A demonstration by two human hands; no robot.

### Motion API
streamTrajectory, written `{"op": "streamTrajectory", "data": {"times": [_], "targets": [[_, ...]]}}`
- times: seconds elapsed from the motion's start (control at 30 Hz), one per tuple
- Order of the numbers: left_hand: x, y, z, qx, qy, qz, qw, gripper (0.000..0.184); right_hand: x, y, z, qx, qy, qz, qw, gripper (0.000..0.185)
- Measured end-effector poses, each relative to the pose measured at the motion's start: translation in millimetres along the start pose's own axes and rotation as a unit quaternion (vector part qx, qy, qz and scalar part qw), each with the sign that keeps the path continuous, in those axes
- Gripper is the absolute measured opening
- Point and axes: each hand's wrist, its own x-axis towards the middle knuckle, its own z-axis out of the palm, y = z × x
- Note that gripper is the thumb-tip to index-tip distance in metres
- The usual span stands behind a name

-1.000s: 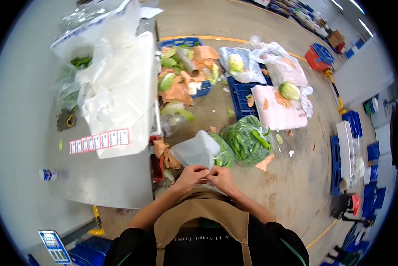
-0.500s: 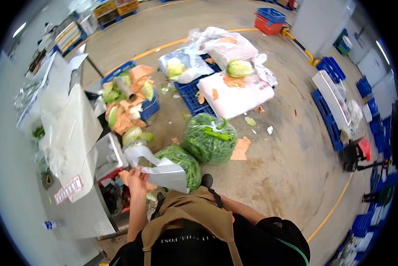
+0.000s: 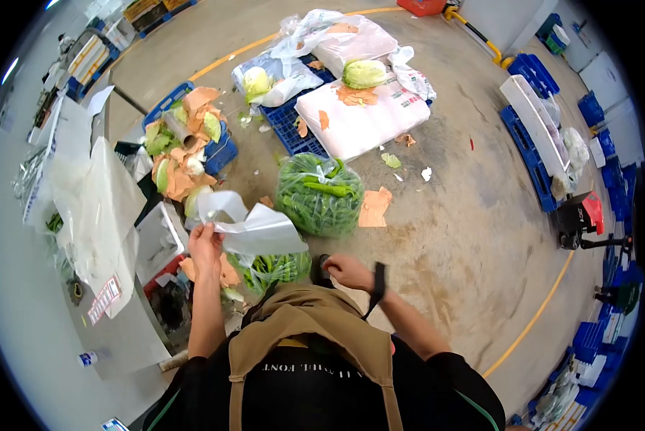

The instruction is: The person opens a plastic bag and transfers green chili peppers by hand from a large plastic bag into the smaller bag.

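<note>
My left hand [image 3: 205, 248] pinches the edge of a whitish plastic bag [image 3: 261, 230], which hangs open to the right over a clear bag of green peppers [image 3: 272, 271]. My right hand [image 3: 350, 271] is closed near my apron, with a black strap [image 3: 378, 287] by its wrist; whatever its fingers hold is too small to make out. Just beyond stands a fuller, tied clear bag of green peppers [image 3: 321, 197] on the floor.
At left is a metal table [image 3: 121, 345] with white plastic sheeting [image 3: 100, 215]. A blue crate [image 3: 222, 151] overflows with leaves and brown paper. Ahead, pink-white sacks [image 3: 365, 118] and a cabbage [image 3: 364, 74] rest on a blue pallet [image 3: 294, 129]. A red-black pallet jack [image 3: 582, 214] stands right.
The whitish bag has moved left with my left hand, away from my right hand. My right hand dropped out of view toward my body and now shows again, closed, near the strap.
</note>
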Motion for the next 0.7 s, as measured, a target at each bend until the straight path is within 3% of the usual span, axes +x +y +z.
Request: {"op": "streamTrajectory", "data": {"times": [0.03, 0.07, 0.13, 0.23, 0.33, 0.43, 0.53, 0.6, 0.7], "targets": [[6, -1, -9, 0.028, 0.029, 0.025, 0.999, 0.008, -5, -62, -46, 0.132, -0.122, 0.079, 0.981, 0.023], [12, -1, -18, 0.056, 0.058, 0.050, 0.995, 0.008, -16, -81, -59, 0.200, -0.215, 0.045, 0.955, 0.026], [7, 13, -21, 0.072, 0.118, 0.096, 0.986, 0.007, -38, -86, -41, 0.050, -0.207, 0.016, 0.977, 0.029], [13, 21, -44, 0.100, 0.179, 0.140, 0.969, 0.007, -37, -81, -34, 0.022, -0.247, 0.044, 0.968, 0.030], [11, 34, -71, 0.114, 0.220, 0.208, 0.946, 0.007, -21, -94, -31, -0.053, -0.371, 0.150, 0.915, 0.036], [-7, 64, -88, 0.094, 0.262, 0.277, 0.920, 0.005, -15, -64, -3, -0.031, -0.410, 0.191, 0.891, 0.042], [-24, 79, -109, 0.119, 0.291, 0.380, 0.870, 0.007, -4, -90, 1, 0.185, -0.376, 0.129, 0.899, 0.047], [-35, 82, -129, 0.192, 0.310, 0.418, 0.832, 0.009, 2, -62, 29, 0.194, -0.400, 0.159, 0.882, 0.050], [-59, 77, -140, 0.197, 0.286, 0.406, 0.846, 0.010, 5, -33, 54, 0.196, -0.427, 0.108, 0.876, 0.050]]}}
